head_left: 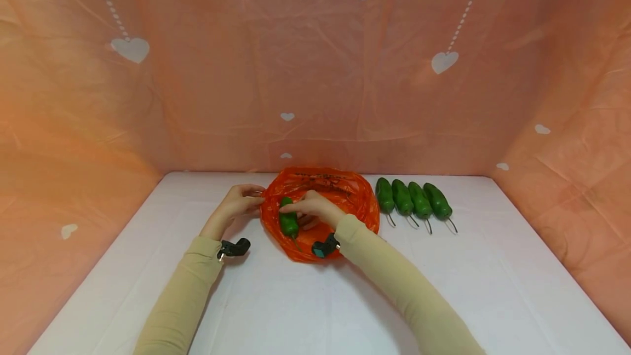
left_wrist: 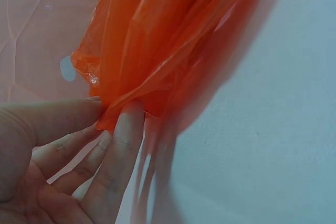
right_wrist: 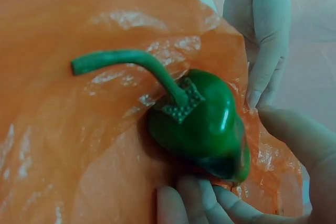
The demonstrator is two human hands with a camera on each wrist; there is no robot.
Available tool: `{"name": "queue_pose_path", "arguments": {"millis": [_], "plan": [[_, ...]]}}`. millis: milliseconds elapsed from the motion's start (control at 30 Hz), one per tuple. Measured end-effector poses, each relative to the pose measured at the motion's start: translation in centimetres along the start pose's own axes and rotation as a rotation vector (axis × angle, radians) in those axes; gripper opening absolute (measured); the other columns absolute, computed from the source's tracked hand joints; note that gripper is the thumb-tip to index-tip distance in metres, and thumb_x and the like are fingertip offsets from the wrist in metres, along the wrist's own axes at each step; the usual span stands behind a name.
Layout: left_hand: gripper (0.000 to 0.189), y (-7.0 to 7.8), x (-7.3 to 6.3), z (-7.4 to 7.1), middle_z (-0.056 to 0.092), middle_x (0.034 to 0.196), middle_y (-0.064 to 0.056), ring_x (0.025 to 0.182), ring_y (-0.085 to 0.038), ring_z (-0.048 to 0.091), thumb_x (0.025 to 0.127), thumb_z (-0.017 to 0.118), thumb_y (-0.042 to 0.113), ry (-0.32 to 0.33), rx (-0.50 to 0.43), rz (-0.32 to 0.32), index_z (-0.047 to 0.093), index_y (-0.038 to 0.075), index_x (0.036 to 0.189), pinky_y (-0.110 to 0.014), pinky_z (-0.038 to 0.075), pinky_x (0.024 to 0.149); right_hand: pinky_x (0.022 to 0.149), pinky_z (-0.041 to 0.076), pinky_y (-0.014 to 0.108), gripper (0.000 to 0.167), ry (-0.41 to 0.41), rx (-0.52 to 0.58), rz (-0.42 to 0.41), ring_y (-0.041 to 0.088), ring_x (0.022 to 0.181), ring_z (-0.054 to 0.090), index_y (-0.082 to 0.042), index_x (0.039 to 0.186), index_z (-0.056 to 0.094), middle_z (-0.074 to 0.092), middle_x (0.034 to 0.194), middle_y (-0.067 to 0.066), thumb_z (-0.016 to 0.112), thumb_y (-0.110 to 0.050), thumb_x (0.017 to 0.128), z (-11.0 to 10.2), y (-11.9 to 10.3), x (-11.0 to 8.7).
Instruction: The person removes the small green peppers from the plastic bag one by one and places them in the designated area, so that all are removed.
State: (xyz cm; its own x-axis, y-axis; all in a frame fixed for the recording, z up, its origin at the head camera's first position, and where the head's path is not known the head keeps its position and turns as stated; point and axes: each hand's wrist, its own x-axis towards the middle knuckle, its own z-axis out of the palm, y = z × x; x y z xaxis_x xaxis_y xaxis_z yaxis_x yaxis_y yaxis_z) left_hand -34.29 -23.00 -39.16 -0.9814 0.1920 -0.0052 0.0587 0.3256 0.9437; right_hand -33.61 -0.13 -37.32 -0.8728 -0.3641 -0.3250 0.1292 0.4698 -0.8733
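An orange-red plastic bag (head_left: 362, 201) lies with its mouth spread wide on the table. My left hand (head_left: 233, 207) pinches the bag's left rim between thumb and fingers, as the left wrist view shows closely. Inside the mouth, near that rim, is a shiny green pepper (head_left: 288, 227) with its curved stem toward me. My right hand (head_left: 317, 207) reaches into the bag and holds this pepper, thumb (right_wrist: 294, 135) on one side and curled fingers (right_wrist: 191, 200) on the other. The pepper's far end is partly hidden by the hand.
Several more green peppers (head_left: 420, 200) lie in a row right of the bag, stems toward me. The table (head_left: 276, 311) has a white cover. Behind it and at both sides hangs a peach-coloured curtain (head_left: 315, 70) with white hearts.
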Motion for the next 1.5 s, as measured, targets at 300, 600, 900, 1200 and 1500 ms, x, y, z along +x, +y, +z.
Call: {"name": "queue_pose_path", "arguments": {"millis": [300,600,900,1200,1500], "plan": [[0.039,-0.1,-0.1,0.0,0.056,0.117,-0.03,0.082,-0.019,0.067,0.092,0.06,0.004,0.003,0.019,-0.001,0.052,-0.012,0.126,-0.032,0.057,0.075,0.064,0.058,0.036,0.037,0.048,-0.026,0.004,0.026,0.07,0.066,0.001,0.088,0.066,0.066,0.08,0.011,0.076,-0.034,0.081,0.4,0.2,0.5],[0.038,-0.2,0.0,0.1,0.056,0.115,-0.03,0.078,-0.017,0.066,0.092,0.059,0.0,0.001,-0.008,0.008,0.051,-0.013,0.126,-0.031,0.057,0.073,0.067,0.058,0.038,0.037,0.044,-0.034,0.005,0.027,0.073,0.066,0.003,0.095,0.062,0.065,0.087,0.012,0.076,-0.028,0.082,0.3,0.1,0.4],[0.039,-0.1,-0.2,0.1,0.055,0.117,-0.032,0.08,-0.018,0.066,0.091,0.059,0.001,0.0,-0.009,0.011,0.05,-0.014,0.126,-0.032,0.057,0.073,0.07,0.058,0.037,0.028,-0.025,-0.01,-0.033,0.024,0.076,0.067,0.003,0.088,0.066,0.068,0.084,0.01,0.071,-0.025,0.086,-0.3,0.2,-0.1],[0.039,-0.2,-0.2,0.1,0.056,0.117,-0.031,0.078,-0.016,0.066,0.091,0.06,0.001,-0.004,-0.014,0.008,0.05,-0.014,0.126,-0.031,0.057,0.073,0.071,0.058,0.035,0.023,-0.117,0.084,-0.054,0.023,0.078,0.068,0.0,0.086,0.07,0.069,0.088,0.009,0.067,-0.022,0.088,-0.9,0.7,0.1],[0.037,-0.1,-0.2,0.1,0.057,0.116,-0.03,0.077,-0.015,0.066,0.091,0.06,0.001,0.004,-0.007,0.013,0.052,-0.014,0.125,-0.03,0.057,0.072,0.074,0.058,0.039,0.03,-0.105,0.114,-0.004,0.027,0.089,0.064,0.001,0.104,0.062,0.063,0.103,0.012,0.071,-0.022,0.086,-1.3,0.9,0.4]]}}
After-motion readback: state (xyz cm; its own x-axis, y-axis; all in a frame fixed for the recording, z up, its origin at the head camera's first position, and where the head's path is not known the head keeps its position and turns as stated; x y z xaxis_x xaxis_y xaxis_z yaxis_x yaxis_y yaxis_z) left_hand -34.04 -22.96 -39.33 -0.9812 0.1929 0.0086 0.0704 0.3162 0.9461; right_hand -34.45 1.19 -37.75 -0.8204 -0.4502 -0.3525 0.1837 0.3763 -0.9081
